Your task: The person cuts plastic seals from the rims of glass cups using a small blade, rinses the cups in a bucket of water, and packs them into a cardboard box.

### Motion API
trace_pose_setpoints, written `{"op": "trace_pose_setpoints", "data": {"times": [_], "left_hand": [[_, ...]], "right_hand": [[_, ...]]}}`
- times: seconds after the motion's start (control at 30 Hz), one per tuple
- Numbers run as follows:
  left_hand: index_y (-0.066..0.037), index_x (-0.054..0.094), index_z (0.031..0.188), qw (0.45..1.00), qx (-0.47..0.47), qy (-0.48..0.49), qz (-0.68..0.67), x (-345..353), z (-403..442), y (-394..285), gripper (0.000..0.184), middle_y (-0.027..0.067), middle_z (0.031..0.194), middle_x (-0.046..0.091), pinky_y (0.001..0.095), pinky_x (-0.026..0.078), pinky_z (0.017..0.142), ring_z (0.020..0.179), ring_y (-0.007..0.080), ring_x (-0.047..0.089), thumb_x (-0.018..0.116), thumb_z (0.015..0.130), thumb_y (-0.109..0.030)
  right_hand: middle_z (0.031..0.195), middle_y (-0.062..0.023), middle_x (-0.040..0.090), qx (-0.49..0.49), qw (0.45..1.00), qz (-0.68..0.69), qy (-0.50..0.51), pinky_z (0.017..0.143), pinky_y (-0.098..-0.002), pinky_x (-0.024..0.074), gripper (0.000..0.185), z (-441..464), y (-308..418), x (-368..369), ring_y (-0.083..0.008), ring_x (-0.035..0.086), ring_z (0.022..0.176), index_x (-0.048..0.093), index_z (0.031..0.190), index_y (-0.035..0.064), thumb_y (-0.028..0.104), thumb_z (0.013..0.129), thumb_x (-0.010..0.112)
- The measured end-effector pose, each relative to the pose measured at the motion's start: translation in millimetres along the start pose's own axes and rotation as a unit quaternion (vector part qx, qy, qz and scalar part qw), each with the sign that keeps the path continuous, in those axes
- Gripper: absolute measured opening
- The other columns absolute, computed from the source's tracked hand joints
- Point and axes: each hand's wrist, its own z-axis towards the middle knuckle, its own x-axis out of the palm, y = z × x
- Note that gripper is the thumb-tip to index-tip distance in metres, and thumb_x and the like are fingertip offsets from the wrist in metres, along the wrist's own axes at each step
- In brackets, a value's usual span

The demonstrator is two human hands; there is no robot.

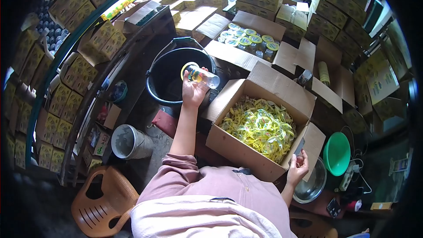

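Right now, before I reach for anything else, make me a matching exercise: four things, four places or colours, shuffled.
Things:
1. Bottle
2. Plastic bowl
3. Yellow strips
4. Chair at lower left

Places or colours:
A. Inside an open carton
B. Brown
C. In the left hand
D. Green

Pairs: 1-C, 2-D, 3-A, 4-B

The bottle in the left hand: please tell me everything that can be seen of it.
The bottle is roughly cylindrical and looks like clear plastic or glass, with a round, yellow-rimmed end at left and a transparent end at right. It is held tilted, nearly on its side, by the left hand, which grips its middle, seen against the black bucket. Any contents cannot be made out.
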Motion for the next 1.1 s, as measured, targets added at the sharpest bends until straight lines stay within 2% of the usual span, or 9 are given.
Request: {"op": "trace_pose_setpoints", "data": {"times": [0.13,0.2,0.37,0.47,0.6,0.63,0.77,0.97,1.1], "left_hand": [[0.003,0.043,0.113,0.995,0.025,0.024,-0.095,-15,1,-5,0.052,0.0192,0.109,0.051,0.0475,0.036,0.094,0.104,0.031,0.049,0.036,0.091,-0.044],[0.003,0.045,0.113,0.993,0.038,0.05,-0.104,-17,0,-6,0.05,0.0201,0.111,0.051,0.0492,0.035,0.094,0.105,0.0321,0.048,0.032,0.093,-0.041],[0.005,0.038,0.117,0.988,0.001,0.028,-0.154,-12,-3,-1,0.053,0.0208,0.11,0.046,0.0439,0.035,0.094,0.106,0.0312,0.044,0.048,0.086,-0.037],[0.005,0.038,0.117,0.988,-0.006,0.045,-0.151,-7,-9,2,0.052,0.0207,0.11,0.047,0.0433,0.035,0.094,0.105,0.0314,0.045,0.049,0.085,-0.035],[0.006,0.037,0.117,0.987,0.005,0.029,-0.158,2,-15,8,0.054,0.0209,0.11,0.046,0.0427,0.034,0.095,0.105,0.0319,0.045,0.053,0.076,-0.024],[0.006,0.037,0.117,0.988,0.007,0.036,-0.147,0,-14,6,0.055,0.0217,0.113,0.045,0.043,0.033,0.096,0.107,0.0328,0.043,0.051,0.071,-0.021],[0.006,0.037,0.117,0.988,-0.007,0.031,-0.151,-3,-16,2,0.054,0.0227,0.116,0.043,0.0448,0.031,0.098,0.111,0.0346,0.041,0.047,0.069,-0.018],[0.008,0.037,0.118,0.997,-0.046,0.006,-0.056,-6,-5,-8,0.055,0.0202,0.116,0.045,0.0417,0.026,0.102,0.112,0.0316,0.041,0.047,0.072,-0.02],[0.007,0.033,0.122,0.995,-0.078,0.011,-0.058,3,-7,-28,0.055,0.0218,0.12,0.042,0.0423,0.026,0.101,0.113,0.0327,0.04,0.047,0.077,-0.022]], "right_hand": [[0.068,-0.0015,0.055,-0.029,0.989,-0.145,-0.022,0.052,-0.0202,0.0435,0.034,-2,3,-10,-0.0061,0.052,0.056,0.055,0.108,-0.0019,-0.004,0.075,0.06],[0.068,-0.0022,0.056,0.018,0.992,-0.123,0.003,0.053,-0.0207,0.0447,0.035,-5,-7,-18,-0.0067,0.053,0.057,0.054,0.109,-0.0021,-0.004,0.074,0.062],[0.069,-0.0033,0.056,0.059,0.996,-0.06,0.025,0.053,-0.0199,0.0457,0.039,-14,-27,-27,-0.0069,0.054,0.058,0.052,0.111,-0.0031,-0.004,0.073,0.063],[0.069,-0.0031,0.056,0.069,0.996,-0.042,0.032,0.054,-0.0197,0.0458,0.039,-19,-15,-22,-0.0065,0.054,0.058,0.052,0.111,-0.0028,-0.004,0.073,0.063],[0.07,-0.0026,0.057,0.059,0.996,-0.058,0.022,0.053,-0.0196,0.0457,0.04,-21,-20,-16,-0.0059,0.054,0.059,0.052,0.112,-0.0015,-0.004,0.074,0.063],[0.072,-0.0039,0.057,0.069,0.997,-0.032,0.007,0.054,-0.0203,0.046,0.041,-24,-29,-16,-0.007,0.054,0.06,0.051,0.113,-0.0014,-0.004,0.074,0.063],[0.077,-0.0069,0.058,0.107,0.99,-0.019,-0.085,0.057,-0.0227,0.0475,0.042,-42,-43,-4,-0.0102,0.056,0.064,0.05,0.114,-0.0015,-0.002,0.074,0.064],[0.084,-0.0102,0.058,0.098,0.98,0.042,-0.169,0.066,-0.0255,0.0492,0.046,-57,-45,14,-0.0152,0.059,0.075,0.048,0.115,-0.0015,-0.004,0.072,0.065],[0.087,-0.0088,0.056,0.076,0.965,-0.002,-0.252,0.058,-0.0239,0.0499,0.053,-62,-47,25,-0.0138,0.059,0.068,0.046,0.118,0.0001,-0.003,0.07,0.068]]}}
